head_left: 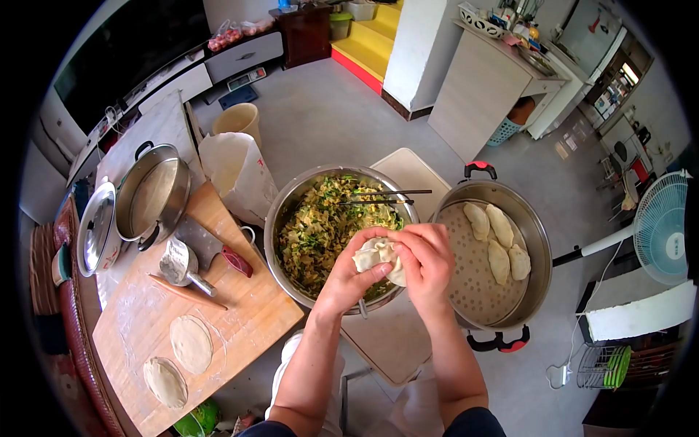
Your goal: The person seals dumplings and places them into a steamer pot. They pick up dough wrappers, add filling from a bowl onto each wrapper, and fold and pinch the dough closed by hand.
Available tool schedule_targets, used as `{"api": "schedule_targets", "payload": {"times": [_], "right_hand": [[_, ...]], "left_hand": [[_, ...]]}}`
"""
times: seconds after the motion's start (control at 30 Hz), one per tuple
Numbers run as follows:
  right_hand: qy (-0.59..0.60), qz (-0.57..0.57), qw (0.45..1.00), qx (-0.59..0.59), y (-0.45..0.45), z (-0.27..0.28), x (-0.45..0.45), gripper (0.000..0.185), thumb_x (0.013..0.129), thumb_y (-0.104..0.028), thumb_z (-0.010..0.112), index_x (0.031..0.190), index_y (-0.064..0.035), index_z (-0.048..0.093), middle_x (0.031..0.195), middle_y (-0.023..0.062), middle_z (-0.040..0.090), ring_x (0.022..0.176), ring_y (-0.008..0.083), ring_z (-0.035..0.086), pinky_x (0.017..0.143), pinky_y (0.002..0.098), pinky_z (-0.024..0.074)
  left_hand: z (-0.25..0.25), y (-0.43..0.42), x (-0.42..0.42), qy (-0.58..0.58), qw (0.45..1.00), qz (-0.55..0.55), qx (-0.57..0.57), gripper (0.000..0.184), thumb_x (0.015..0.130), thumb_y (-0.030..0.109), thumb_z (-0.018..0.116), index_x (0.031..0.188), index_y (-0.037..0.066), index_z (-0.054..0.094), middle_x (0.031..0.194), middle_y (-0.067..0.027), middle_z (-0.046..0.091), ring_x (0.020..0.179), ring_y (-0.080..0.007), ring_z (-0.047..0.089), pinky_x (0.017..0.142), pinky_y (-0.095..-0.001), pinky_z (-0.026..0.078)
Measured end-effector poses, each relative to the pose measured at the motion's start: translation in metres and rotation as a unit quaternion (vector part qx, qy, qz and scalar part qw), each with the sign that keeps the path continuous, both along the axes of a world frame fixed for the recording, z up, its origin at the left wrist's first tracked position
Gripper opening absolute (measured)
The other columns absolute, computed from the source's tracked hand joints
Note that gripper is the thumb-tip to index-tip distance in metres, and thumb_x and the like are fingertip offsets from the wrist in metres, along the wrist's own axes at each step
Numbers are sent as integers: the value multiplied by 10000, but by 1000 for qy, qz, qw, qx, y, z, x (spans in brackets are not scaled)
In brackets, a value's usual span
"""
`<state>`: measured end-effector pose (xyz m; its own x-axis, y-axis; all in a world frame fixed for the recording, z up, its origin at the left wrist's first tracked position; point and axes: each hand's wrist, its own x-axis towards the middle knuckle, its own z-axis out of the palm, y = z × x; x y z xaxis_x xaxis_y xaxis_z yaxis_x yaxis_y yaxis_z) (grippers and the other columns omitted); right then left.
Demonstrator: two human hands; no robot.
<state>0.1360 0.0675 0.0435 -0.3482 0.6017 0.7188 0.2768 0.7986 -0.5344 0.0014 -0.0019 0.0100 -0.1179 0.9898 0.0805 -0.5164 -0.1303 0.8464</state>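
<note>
Just right of the middle of the frame, a pleated dumpling (374, 255) sits pinched between the fingers of the left hand (339, 280) and the right hand (428, 266); both grasp it, above the lower right part of a steel bowl (271, 255) of chopped filling (309, 233). A pair of chopsticks (409, 192) reaches over the bowl's upper right rim. At the right of the frame, four shaped dumplings (499, 262) lie inside a wide pot (536, 247). At lower left, two dough ovals (191, 344) lie on a wooden board (255, 306), below a rolling pin (187, 291).
</note>
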Motion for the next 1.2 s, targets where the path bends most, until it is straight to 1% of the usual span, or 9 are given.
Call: {"api": "schedule_targets", "payload": {"times": [0.17, 0.27, 0.37, 0.47, 0.57, 0.77, 0.97, 1.07, 1.2], "right_hand": [[31, 53, 994, -88, 0, 11, 2, 232, 794, 20, 711, 1025, -2, 728, 907, 69, 648, 834, 245, 578, 730, 351, 482], [-1, 62, 996, -71, 0, 6, 2, 237, 766, 29, 736, 1001, -6, 731, 905, 65, 650, 826, 240, 578, 703, 343, 483], [-13, 32, 999, -3, 2, -1, 2, 260, 738, 31, 755, 994, -7, 735, 909, 65, 649, 821, 235, 578, 682, 338, 483], [-19, 23, 999, 22, 3, -2, 3, 241, 727, 15, 763, 965, -14, 737, 879, 65, 644, 820, 239, 574, 696, 343, 484], [1, 48, 998, -31, 1, 14, 1, 215, 712, 16, 764, 921, -22, 735, 843, 61, 645, 825, 239, 573, 712, 348, 485], [-25, 85, 996, -22, 1, 12, 1, 209, 695, 18, 763, 895, -35, 737, 829, 47, 655, 844, 240, 580, 730, 347, 490], [-27, 59, 997, 35, 3, 3, 0, 216, 717, 32, 732, 921, -36, 705, 854, 58, 640, 838, 265, 571, 712, 372, 490], [-37, 82, 996, 8, 0, 16, -2, 185, 712, 33, 733, 876, -36, 681, 856, 60, 640, 814, 269, 571, 703, 379, 491], [-33, 96, 995, 18, 1, 10, -3, 203, 699, 41, 737, 884, -26, 689, 876, 67, 640, 817, 267, 576, 703, 371, 495]], "left_hand": [[0, -1, -6, 15, 1000, 3, -5, 567, 867, 119, 754, 1351, 55, 464, 1109, -17, 609, 1006, -100, 580, 842, -244, 498], [-1, -1, -5, 32, 999, -4, -2, 569, 865, 119, 756, 1349, 54, 465, 1110, -18, 608, 1007, -100, 581, 842, -247, 498], [-1, 0, -4, 46, 999, -18, -3, 568, 864, 116, 756, 1348, 54, 465, 1113, -14, 605, 1004, -99, 579, 838, -251, 498], [1, -1, -7, 64, 997, -31, -6, 517, 890, 95, 725, 1337, 49, 471, 1118, -33, 600, 1046, -116, 561, 913, -279, 477], [2, -2, -7, 56, 998, -18, -11, 520, 888, 99, 729, 1337, 49, 473, 1116, -29, 602, 1037, -117, 561, 907, -274, 475], [1, -1, -8, 95, 995, -42, 2, 508, 877, 103, 740, 1316, 49, 490, 1115, -25, 589, 1046, -112, 543, 905, -269, 465], [3, -1, -6, 107, 993, -41, -3, 499, 877, 124, 744, 1303, 44, 496, 1109, -29, 580, 1038, -111, 535, 896, -268, 463], [2, -2, -6, 105, 994, -26, 1, 492, 882, 119, 735, 1303, 40, 493, 1103, -32, 578, 1030, -111, 533, 890, -266, 462], [-2, -1, -8, 109, 993, -43, -3, 481, 891, 94, 717, 1309, 34, 487, 1108, -38, 577, 1033, -113, 530, 886, -264, 463]]}}
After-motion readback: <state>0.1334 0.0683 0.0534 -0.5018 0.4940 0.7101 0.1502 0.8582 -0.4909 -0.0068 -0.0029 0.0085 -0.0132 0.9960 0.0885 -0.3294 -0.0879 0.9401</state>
